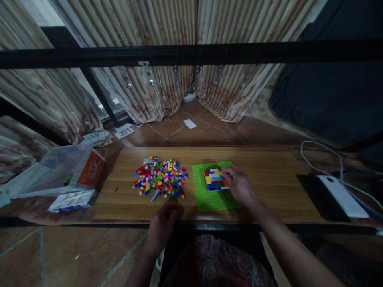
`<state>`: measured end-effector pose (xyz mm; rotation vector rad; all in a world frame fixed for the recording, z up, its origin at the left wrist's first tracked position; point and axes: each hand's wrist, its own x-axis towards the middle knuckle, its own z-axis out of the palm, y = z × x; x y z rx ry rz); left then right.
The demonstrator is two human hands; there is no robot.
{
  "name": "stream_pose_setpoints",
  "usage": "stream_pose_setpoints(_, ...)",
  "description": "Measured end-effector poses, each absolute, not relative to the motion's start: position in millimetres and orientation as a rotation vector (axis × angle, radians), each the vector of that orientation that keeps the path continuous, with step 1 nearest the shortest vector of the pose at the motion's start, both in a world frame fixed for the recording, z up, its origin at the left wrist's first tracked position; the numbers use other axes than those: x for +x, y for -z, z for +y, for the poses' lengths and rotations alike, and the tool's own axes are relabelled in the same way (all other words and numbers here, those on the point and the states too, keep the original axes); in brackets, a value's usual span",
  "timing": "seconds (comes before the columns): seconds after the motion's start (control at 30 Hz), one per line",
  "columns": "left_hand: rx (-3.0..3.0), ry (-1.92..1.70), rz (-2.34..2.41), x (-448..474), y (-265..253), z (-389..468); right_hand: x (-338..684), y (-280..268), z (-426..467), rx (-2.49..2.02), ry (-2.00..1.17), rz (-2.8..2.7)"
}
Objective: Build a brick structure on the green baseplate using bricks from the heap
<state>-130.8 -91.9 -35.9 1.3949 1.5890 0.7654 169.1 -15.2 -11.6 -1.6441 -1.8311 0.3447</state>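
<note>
My right hand (239,185) reaches over a green studded baseplate (206,202). Its thumb and fingers are pinched on a small building brick at the far right corner of a low block of bricks (216,179). That block is layered in blue, white, red, yellow and green, and stands on the baseplate. By the table's front edge is my left hand (163,224), its fingers curled in; whether anything is inside them is hidden. Just beyond it lies a loose pile of small coloured building bricks (161,177), with a longer light blue brick (155,195) on the near side.
The wooden table (269,171) carries a lone orange brick (115,190) at left. Left of it are a clear plastic bin (56,169) with an orange label and a white box (72,200). At right lie a black-and-white flat object (341,195) and a white cable (321,143).
</note>
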Motion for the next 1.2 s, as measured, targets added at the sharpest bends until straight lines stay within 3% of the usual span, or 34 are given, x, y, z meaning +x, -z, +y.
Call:
stream_pose_setpoints(0.47, 1.384, -0.732, 1.623, -131.9, 35.0, -89.5, 170.2, 15.0, 8.0, -1.549, -0.372, -2.010)
stream_pose_setpoints(0.83, 1.290, -0.707, 1.615, -133.1, 38.8, -89.8, 168.4, 32.1, 23.0, -1.592, -1.075, -1.175)
stream_pose_setpoints(1.2, 1.274, -0.681, 1.596, -131.3, 32.1, -89.1, 167.1, 44.8, 30.5, -1.569, -1.154, -1.058)
